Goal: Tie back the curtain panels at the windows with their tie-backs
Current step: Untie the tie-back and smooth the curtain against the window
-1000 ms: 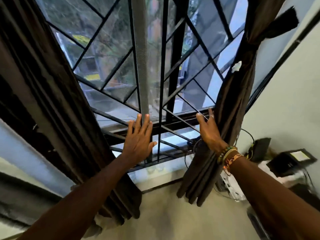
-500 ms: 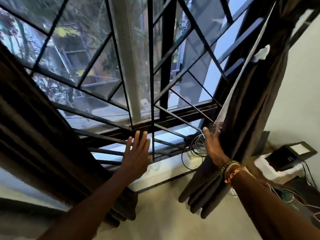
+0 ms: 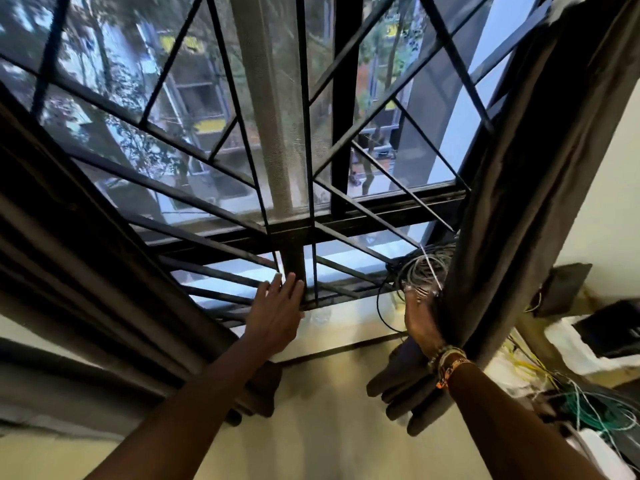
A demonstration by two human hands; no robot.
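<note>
Left hand (image 3: 277,311): fingers straight, lay flat against the window grille (image 3: 293,258), 6 o'clock of centre.
Right hand (image 3: 420,320): fingers extended, pressed against the inner edge of the right curtain panel (image 3: 512,202) (thumb hidden).
Right curtain panel: hung bunched at 3 o'clock.
Left curtain panel (image 3: 86,254): hung at 9 o'clock.

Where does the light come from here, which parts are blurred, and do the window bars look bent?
Head view: daylight from outside leaves the left curtain panel and right curtain panel almost black; head view: trees outside are smeared, left hand and right hand fairly sharp; head view: the wide lens fans the grille bars outward.
</note>
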